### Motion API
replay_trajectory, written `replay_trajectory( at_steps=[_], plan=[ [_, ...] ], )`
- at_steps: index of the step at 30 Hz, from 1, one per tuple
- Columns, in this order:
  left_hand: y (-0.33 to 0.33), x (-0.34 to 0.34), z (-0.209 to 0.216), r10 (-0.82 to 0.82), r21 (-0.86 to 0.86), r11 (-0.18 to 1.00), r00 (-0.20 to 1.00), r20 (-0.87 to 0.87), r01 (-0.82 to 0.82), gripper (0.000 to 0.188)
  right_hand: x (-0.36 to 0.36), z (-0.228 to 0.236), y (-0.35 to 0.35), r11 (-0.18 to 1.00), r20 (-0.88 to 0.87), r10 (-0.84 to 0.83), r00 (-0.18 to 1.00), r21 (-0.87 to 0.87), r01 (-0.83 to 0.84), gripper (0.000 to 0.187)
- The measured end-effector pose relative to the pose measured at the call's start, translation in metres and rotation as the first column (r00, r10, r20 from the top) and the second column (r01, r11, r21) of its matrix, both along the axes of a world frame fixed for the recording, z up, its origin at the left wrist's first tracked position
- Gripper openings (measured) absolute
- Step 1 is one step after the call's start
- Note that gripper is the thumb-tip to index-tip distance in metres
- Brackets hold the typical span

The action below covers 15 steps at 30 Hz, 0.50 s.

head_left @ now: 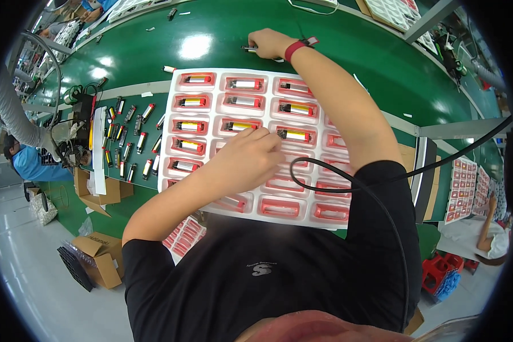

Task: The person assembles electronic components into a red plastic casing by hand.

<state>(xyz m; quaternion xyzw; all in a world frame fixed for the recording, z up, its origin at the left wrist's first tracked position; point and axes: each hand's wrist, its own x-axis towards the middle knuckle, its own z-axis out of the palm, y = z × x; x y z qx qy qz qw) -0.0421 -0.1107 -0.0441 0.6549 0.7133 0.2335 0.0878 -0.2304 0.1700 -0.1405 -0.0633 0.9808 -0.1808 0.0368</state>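
Note:
A white tray [271, 115] with several rows of red-rimmed pockets lies in front of me. Small battery units [296, 109], with silver or yellow bodies and black ends, lie in many far and left pockets. My left hand [251, 157] rests over the middle of the tray, fingers bent together at a pocket; whatever is under the fingertips is hidden. Beyond the tray's far edge, my right hand [269, 44], with a red wristband [294, 50], reaches over the green belt. Its closed fingers pinch a small dark-and-silver battery unit [249, 49].
Loose battery units [142, 141] lie scattered left of the tray. A black cable [439, 163] loops over the tray's right part. Cardboard boxes [101, 251] stand on the floor at the left. Other people work at both sides, near more red-and-white trays [460, 188].

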Motion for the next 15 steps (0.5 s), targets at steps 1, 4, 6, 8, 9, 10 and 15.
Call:
replay_trajectory(
  at_steps=[1, 4, 6, 8, 9, 10, 15],
  plan=[
    [-0.001, 0.0, -0.002, -0.002, 0.002, 1.0, 1.0, 0.007, 0.002, 0.01, 0.006, 0.011, 0.001, 0.999, -0.023, 0.017, 1.0, -0.041, -0.018, 0.032],
    [-0.004, 0.004, -0.008, -0.022, -0.019, 1.0, 0.999, -0.027, 0.022, 0.013, 0.063, 0.076, -0.01, 0.923, -0.118, -0.035, 0.992, -0.385, -0.013, 0.031],
    [-0.004, 0.002, -0.005, 0.008, 0.058, 0.998, 1.0, 0.014, -0.009, 0.011, 0.124, 0.113, -0.01, 0.734, -0.001, -0.101, 0.995, -0.675, 0.074, 0.03],
    [-0.008, -0.005, 0.004, -0.013, 0.026, 1.0, 0.993, 0.116, 0.01, 0.021, 0.176, 0.122, -0.004, 0.617, 0.012, -0.135, 0.991, -0.781, 0.094, 0.028],
    [-0.01, -0.008, 0.014, 0.087, -0.018, 0.996, 0.859, 0.505, -0.09, 0.026, 0.202, 0.122, -0.002, 0.488, -0.013, -0.201, 0.979, -0.868, 0.089, 0.027],
    [-0.013, -0.01, 0.018, 0.185, -0.109, 0.98, 0.571, 0.8, -0.164, 0.031, 0.224, 0.124, -0.003, 0.352, -0.033, -0.265, 0.964, -0.934, 0.065, 0.025],
    [-0.01, -0.023, 0.008, 0.148, -0.184, 0.934, -0.137, 0.98, -0.308, 0.03, 0.284, 0.118, -0.012, 0.045, 0.081, -0.443, 0.893, -0.993, 0.113, 0.023]
  ],
)
